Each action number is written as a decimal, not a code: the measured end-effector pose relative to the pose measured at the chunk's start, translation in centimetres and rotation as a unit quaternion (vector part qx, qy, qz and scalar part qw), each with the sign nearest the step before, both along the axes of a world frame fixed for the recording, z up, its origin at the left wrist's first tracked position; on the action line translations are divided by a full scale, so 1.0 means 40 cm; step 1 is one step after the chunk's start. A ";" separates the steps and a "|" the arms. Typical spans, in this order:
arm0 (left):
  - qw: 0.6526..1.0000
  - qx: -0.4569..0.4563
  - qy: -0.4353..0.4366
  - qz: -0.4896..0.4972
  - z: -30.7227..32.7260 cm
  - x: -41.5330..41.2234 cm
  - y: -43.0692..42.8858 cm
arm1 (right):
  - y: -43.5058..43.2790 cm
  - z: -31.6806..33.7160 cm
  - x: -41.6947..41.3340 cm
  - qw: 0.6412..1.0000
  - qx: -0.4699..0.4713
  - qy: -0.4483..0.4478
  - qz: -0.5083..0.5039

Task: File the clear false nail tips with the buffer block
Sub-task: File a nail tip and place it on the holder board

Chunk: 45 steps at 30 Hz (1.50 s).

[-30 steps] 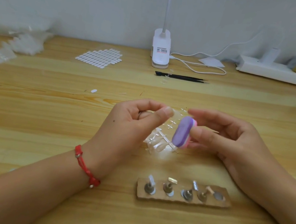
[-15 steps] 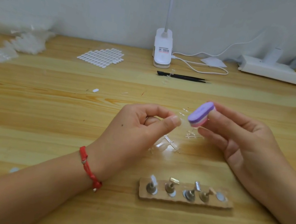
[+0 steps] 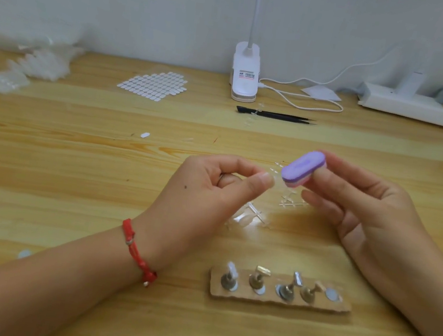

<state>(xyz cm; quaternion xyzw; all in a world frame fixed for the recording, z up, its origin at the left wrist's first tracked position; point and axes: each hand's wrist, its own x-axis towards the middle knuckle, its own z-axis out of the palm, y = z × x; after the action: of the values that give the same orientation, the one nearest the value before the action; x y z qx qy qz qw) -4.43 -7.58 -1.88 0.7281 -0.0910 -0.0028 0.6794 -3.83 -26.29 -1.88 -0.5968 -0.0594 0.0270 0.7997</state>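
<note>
Two hands share this step over the pale wooden table (image 3: 72,176). The left hand (image 3: 212,189) pinches, thumb against curled forefinger, the upper end of the clear plastic strip of false nail tips (image 3: 249,216), which trails down from the thumb toward six o'clock. A second clear piece lies at four o'clock of the thumb, and I cannot tell whether the two are joined. The right hand (image 3: 365,203) grips the small oval foam buffer block (image 3: 303,168), purple on top with pink layers beneath, between thumb and fingertips. The block sits at three o'clock of the left thumb, tilted, and seems just clear of the plastic. To file well, I would move the pinch close behind one tip, since such thin, glossy plastic likely bends and skids. Then lay the block's flat matte face on the tip's edge and stroke lightly one way. The tips show only as glints, so contact is better judged by feel. The block's rounded ends and soft look suggest that it gives under pressure. At six o'clock of the hands a brown cardboard strip (image 3: 278,302) carries small metal stands. Slim black tweezers (image 3: 275,115) lie at twelve o'clock, with a sheet of white oval tabs (image 3: 153,85) at eleven.
</note>
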 end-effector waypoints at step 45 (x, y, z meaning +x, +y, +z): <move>0.966 0.159 -0.202 -0.031 0.010 -0.015 0.020 | 0.009 0.012 -0.021 0.956 -0.256 -0.090 0.107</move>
<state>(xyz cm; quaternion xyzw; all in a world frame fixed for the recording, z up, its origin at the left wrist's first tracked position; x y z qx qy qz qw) -5.03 -6.79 -1.49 0.8093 -0.2471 0.1085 0.5218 -4.68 -25.94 -1.38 -0.7718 -0.1860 0.0732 0.6037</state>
